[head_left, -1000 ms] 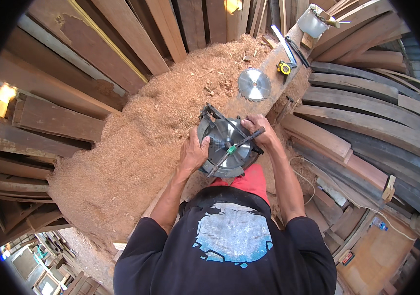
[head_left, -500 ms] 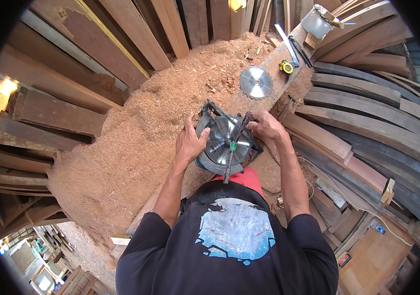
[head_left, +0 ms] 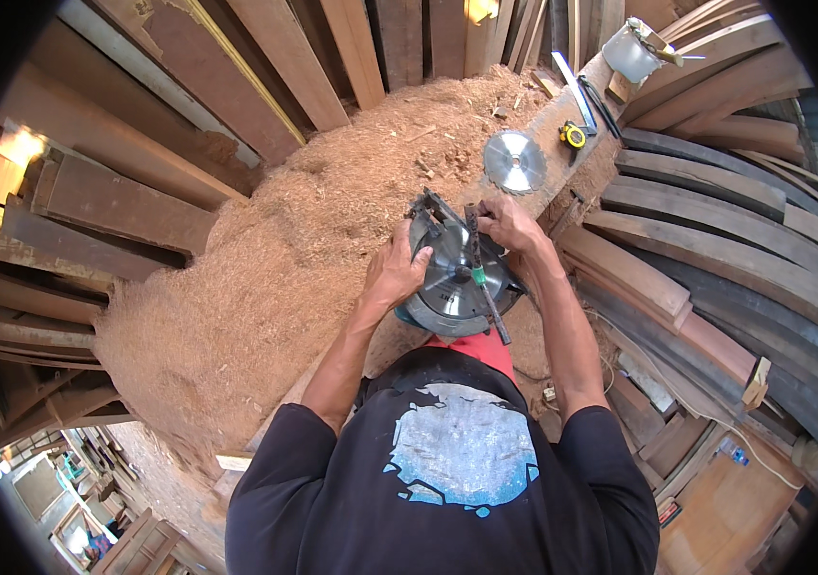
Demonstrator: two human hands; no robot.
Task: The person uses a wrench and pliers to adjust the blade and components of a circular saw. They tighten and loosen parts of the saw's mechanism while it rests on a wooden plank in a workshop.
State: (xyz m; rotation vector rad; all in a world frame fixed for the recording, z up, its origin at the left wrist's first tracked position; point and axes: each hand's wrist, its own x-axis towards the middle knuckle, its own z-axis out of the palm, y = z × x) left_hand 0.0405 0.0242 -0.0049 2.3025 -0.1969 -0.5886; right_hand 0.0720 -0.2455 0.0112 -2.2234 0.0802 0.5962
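A circular saw (head_left: 436, 321) lies on its side in front of my body, its round metal blade (head_left: 447, 287) facing up. My left hand (head_left: 395, 268) grips the saw's left edge, the thumb reaching over the rim toward the blade. Across the blade's middle lies a slim dark metal bar (head_left: 493, 309) with a green band at its centre. The fingers of my right hand (head_left: 511, 225) are closed on the bar's far end. The blade's centre is partly hidden beneath the bar. Beyond my right hand, a loose saw blade (head_left: 514, 161) lies flat on a plank.
A yellow-black tape measure (head_left: 573, 135), a metal square (head_left: 574, 93) and a white bucket (head_left: 630, 54) stand or lie farther along the plank. Sawdust (head_left: 294, 249) covers the ground at left. Stacked boards (head_left: 715, 211) line the right, and leaning planks (head_left: 170, 211) the left and back.
The bar has turned counterclockwise over the blade: its near end swung right, its far end left with my right hand. My left hand keeps its hold on the saw. The whole view shifted slightly.
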